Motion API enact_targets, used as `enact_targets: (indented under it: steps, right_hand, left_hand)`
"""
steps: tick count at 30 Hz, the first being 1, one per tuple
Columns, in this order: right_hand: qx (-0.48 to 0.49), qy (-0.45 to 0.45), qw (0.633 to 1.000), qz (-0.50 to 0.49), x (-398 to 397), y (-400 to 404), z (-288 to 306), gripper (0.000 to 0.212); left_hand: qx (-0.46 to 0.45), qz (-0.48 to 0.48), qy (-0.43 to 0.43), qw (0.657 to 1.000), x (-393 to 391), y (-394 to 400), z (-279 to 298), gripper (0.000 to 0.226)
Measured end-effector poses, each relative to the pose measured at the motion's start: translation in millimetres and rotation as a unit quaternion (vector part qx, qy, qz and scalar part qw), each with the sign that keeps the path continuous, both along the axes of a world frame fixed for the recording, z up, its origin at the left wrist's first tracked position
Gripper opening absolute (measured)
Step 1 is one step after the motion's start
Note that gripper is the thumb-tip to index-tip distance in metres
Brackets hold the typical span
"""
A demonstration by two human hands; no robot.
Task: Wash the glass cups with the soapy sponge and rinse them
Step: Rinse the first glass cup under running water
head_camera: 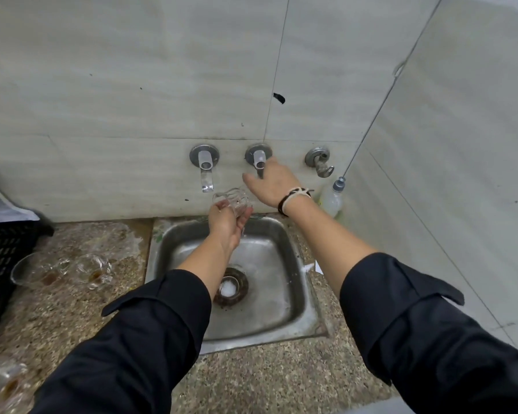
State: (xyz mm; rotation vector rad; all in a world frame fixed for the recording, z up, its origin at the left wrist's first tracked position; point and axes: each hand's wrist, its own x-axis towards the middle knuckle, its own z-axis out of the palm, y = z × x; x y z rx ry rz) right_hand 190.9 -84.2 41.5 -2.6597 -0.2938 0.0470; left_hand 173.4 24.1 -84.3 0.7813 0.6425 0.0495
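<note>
sleeves: black rolled-up sleeves (150, 333) on both forearms, nearest the camera, reaching over the sink
sink: square stainless steel sink (293, 312) set in speckled granite counter (72, 318); round drain (231, 289) in its middle
dirty cups: clear glass cups with brown dregs (93, 268) on counter left of the sink, one lying on its side
left hand: left hand (226, 224) over far edge of the sink, fingers curled round clear ribbed glass cup (232, 200), cup tilted
right hand: right hand (271, 182) past the sink at the wall, fingers relaxed and spread, fingertips touching middle chrome wall tap (259, 158); cord bracelet on wrist
far: left chrome wall tap (205, 167) just above the held cup; plastic bottle with grey cap (332, 200) at right far corner of the sink
</note>
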Motion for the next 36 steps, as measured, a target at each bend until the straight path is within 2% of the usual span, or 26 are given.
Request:
enact_targets:
  steps: [1,3,5,7,9,12,14,16,20,23,25,31,36]
  right_hand:
    - [0.037,0.016,0.999,-0.011,-6.0,-6.4,-1.8,0.040]
    - [0.074,0.031,0.995,-0.052,-20.4,-15.1,-6.6,0.055]
    - [0.152,0.100,0.979,-0.093,-33.2,-14.6,-10.5,0.061]
    - [0.248,0.221,0.937,-0.109,-40.1,-8.0,-11.8,0.058]
    - [0.285,0.310,0.901,-0.102,-42.7,-4.1,-12.1,0.055]
    - [0.357,0.408,0.836,-0.084,-44.9,-6.2,-15.5,0.038]
    - [0.401,0.421,0.810,-0.072,-49.1,-9.7,-12.6,0.024]
    - [0.421,0.390,0.817,-0.056,-55.4,-10.6,-5.0,0.019]
    - [0.392,0.261,0.881,-0.050,-65.0,-9.3,19.1,0.027]
    - [0.297,0.153,0.943,-0.009,-68.1,-10.1,43.0,0.034]
    - [0.240,0.099,0.965,0.027,-73.4,-8.7,60.7,0.035]
    - [0.150,-0.005,0.980,0.129,-98.8,2.7,100.0,0.035]
    - [0.149,-0.040,0.971,0.185,-117.3,23.2,117.3,0.034]
  left_hand:
    - [0.014,-0.011,0.011,1.000,-6.2,1.2,4.3,0.029]
    - [0.045,-0.052,0.022,0.997,-20.1,6.3,14.5,0.021]
    - [0.080,-0.107,0.011,0.991,-34.3,11.9,23.7,0.021]
    - [0.095,-0.153,-0.021,0.983,-45.7,15.8,27.9,0.029]
    - [0.090,-0.178,-0.050,0.979,-56.7,19.6,32.4,0.038]
    - [0.070,-0.216,-0.101,0.969,-73.3,28.9,44.4,0.044]
    - [0.087,-0.251,-0.131,0.955,-81.8,36.0,53.1,0.040]
    - [0.159,-0.267,-0.124,0.942,-87.0,43.2,60.2,0.033]
    - [0.366,-0.228,-0.065,0.900,-96.3,66.0,75.4,0.023]
    - [0.437,-0.192,-0.051,0.877,-110.2,89.3,98.3,0.019]
    - [0.456,-0.158,-0.051,0.875,-122.6,104.4,119.0,0.018]
    - [0.478,-0.095,-0.054,0.872,-169.3,132.1,174.0,0.015]
    - [0.505,-0.065,-0.064,0.858,-212.7,148.3,201.5,0.013]
